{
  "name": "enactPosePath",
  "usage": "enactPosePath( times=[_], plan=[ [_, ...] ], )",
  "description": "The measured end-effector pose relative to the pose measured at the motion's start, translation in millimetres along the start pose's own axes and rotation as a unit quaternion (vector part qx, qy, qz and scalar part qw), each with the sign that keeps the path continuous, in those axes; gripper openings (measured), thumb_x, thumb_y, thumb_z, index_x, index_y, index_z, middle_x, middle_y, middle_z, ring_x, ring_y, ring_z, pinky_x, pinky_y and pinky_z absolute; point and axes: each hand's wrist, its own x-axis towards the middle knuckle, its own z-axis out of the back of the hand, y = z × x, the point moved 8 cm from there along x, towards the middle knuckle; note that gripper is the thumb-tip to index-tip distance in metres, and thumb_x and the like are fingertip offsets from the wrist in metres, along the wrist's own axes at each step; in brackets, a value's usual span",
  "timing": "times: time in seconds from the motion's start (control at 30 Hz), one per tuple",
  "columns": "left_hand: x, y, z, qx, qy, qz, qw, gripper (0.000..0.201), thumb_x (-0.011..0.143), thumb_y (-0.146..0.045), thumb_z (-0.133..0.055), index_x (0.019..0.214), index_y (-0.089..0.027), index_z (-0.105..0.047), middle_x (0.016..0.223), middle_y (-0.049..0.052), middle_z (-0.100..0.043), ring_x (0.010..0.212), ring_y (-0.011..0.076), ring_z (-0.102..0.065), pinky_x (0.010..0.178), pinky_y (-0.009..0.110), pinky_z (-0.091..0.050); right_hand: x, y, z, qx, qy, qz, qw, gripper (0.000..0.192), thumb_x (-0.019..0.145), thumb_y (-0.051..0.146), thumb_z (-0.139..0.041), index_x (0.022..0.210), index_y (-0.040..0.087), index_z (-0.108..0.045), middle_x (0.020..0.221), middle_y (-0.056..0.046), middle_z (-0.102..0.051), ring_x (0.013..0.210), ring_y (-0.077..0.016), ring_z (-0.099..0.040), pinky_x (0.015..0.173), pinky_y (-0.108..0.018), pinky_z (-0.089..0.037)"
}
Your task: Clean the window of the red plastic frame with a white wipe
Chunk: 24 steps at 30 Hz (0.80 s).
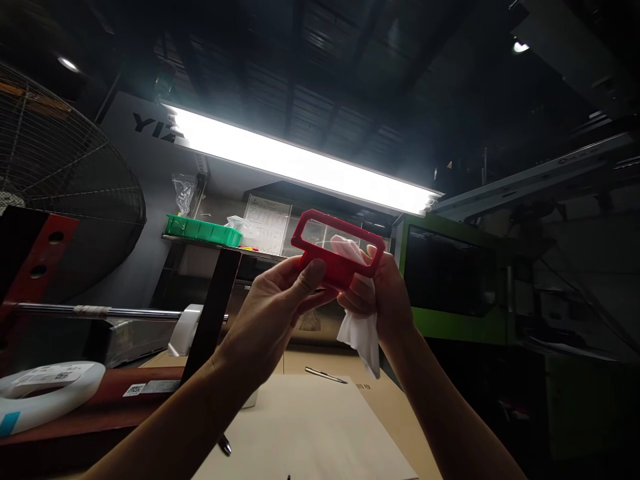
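A red plastic frame (pixel 327 257) with a clear window is held up in front of the lamp, above the work surface. My left hand (pixel 280 293) grips its lower left part, thumb on the near face. My right hand (pixel 385 287) is closed at the frame's right end with a white cloth (pixel 363 333) in its fingers. Part of the cloth shows through the window, behind the frame, and the rest hangs below. Some right fingers are hidden by the frame and the cloth.
A bright tube lamp (pixel 300 160) spans above. A pale sheet (pixel 310 427) and a pen (pixel 326 375) lie on the bench. A green tray (pixel 203 230) sits on the shelf. Tape rolls (pixel 55 387), a metal rod (pixel 130 312) and a large fan (pixel 65 180) stand left, a green machine (pixel 455 267) right.
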Motion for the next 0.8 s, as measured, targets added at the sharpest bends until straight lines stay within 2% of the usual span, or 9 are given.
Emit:
enactPosePath(
  times=[0.1, 0.23, 0.37, 0.43, 0.5, 0.53, 0.63, 0.7, 0.8],
  plan=[
    [-1, 1, 0.3, 0.000, -0.002, 0.004, 1.000, 0.021, 0.085, -0.032, -0.062, 0.099, -0.017, -0.068, 0.097, 0.005, -0.068, 0.088, 0.0131, -0.063, 0.084, 0.026, -0.050, 3, 0, -3, 0.002, 0.006, -0.014, 1.000, 0.029, 0.084, 0.038, -0.042, 0.069, 0.016, -0.054, 0.039, 0.008, -0.027, 0.031, -0.0041, -0.015, 0.032, -0.015, -0.015],
    [0, 0, 0.4, 0.003, 0.000, 0.003, 1.000, 0.022, 0.085, -0.032, -0.062, 0.100, -0.017, -0.068, 0.098, 0.005, -0.068, 0.089, 0.0136, -0.062, 0.087, 0.028, -0.049, 4, 3, -1, -0.003, -0.012, 0.012, 1.000, 0.035, 0.080, 0.038, -0.044, 0.051, 0.018, -0.039, 0.036, 0.008, -0.020, 0.029, -0.0042, -0.014, 0.030, -0.017, -0.014],
    [0, -1, 4.6, 0.021, -0.014, 0.004, 1.000, 0.022, 0.084, -0.034, -0.062, 0.096, -0.017, -0.068, 0.095, 0.004, -0.068, 0.086, 0.0120, -0.062, 0.084, 0.024, -0.051, -7, 7, 24, -0.043, -0.163, 0.070, 0.983, 0.036, 0.082, 0.043, -0.048, 0.056, 0.018, -0.045, 0.039, 0.008, -0.022, 0.032, -0.0042, -0.012, 0.031, -0.018, -0.012],
    [0, -2, 7.6, 0.030, -0.024, 0.004, 0.999, 0.021, 0.082, -0.035, -0.064, 0.092, -0.017, -0.069, 0.092, 0.004, -0.069, 0.085, 0.0118, -0.062, 0.084, 0.024, -0.051, -23, 21, 37, -0.126, -0.259, 0.143, 0.947, 0.036, 0.085, 0.045, -0.048, 0.061, 0.018, -0.052, 0.042, 0.007, -0.026, 0.034, -0.0048, -0.016, 0.033, -0.019, -0.014],
    [-1, -2, 10.7, 0.034, -0.034, 0.003, 0.999, 0.021, 0.081, -0.036, -0.066, 0.088, -0.017, -0.069, 0.089, 0.003, -0.069, 0.086, 0.0121, -0.062, 0.083, 0.024, -0.052, -45, 48, 32, -0.290, -0.321, 0.256, 0.864, 0.033, 0.089, 0.041, -0.046, 0.070, 0.020, -0.061, 0.047, 0.005, -0.033, 0.039, -0.0063, -0.026, 0.036, -0.020, -0.020],
    [-1, -3, 12.1, 0.035, -0.039, 0.002, 0.999, 0.020, 0.080, -0.036, -0.067, 0.088, -0.017, -0.069, 0.089, 0.003, -0.069, 0.086, 0.0123, -0.062, 0.083, 0.024, -0.052, -54, 62, 18, -0.401, -0.316, 0.313, 0.801, 0.028, 0.090, 0.037, -0.047, 0.077, 0.021, -0.066, 0.050, 0.004, -0.037, 0.041, -0.0070, -0.031, 0.039, -0.021, -0.024],
    [-2, -3, 14.1, 0.045, -0.040, 0.006, 0.998, 0.023, 0.080, -0.038, -0.066, 0.089, -0.017, -0.068, 0.090, 0.004, -0.069, 0.087, 0.0127, -0.062, 0.086, 0.025, -0.051, -65, 74, -45, -0.703, -0.180, 0.415, 0.548, 0.021, 0.089, 0.021, -0.051, 0.100, 0.023, -0.069, 0.054, 0.003, -0.041, 0.044, -0.0070, -0.033, 0.045, -0.023, -0.028],
    [-2, -3, 14.0, 0.054, -0.035, 0.007, 0.998, 0.025, 0.081, -0.038, -0.065, 0.093, -0.016, -0.067, 0.093, 0.004, -0.068, 0.088, 0.0127, -0.061, 0.088, 0.026, -0.050, -63, 70, -69, -0.798, -0.111, 0.420, 0.417, 0.024, 0.088, 0.018, -0.052, 0.106, 0.021, -0.068, 0.051, 0.004, -0.039, 0.043, -0.0063, -0.028, 0.045, -0.022, -0.027],
    [-3, -3, 13.7, 0.059, -0.030, 0.007, 0.998, 0.027, 0.082, -0.038, -0.064, 0.097, -0.016, -0.066, 0.097, 0.005, -0.068, 0.089, 0.0132, -0.061, 0.089, 0.028, -0.050, -55, 73, -82, -0.850, -0.092, 0.402, 0.329, 0.023, 0.090, 0.023, -0.051, 0.105, 0.020, -0.069, 0.047, 0.004, -0.038, 0.041, -0.0064, -0.026, 0.044, -0.022, -0.025]
  ],
)
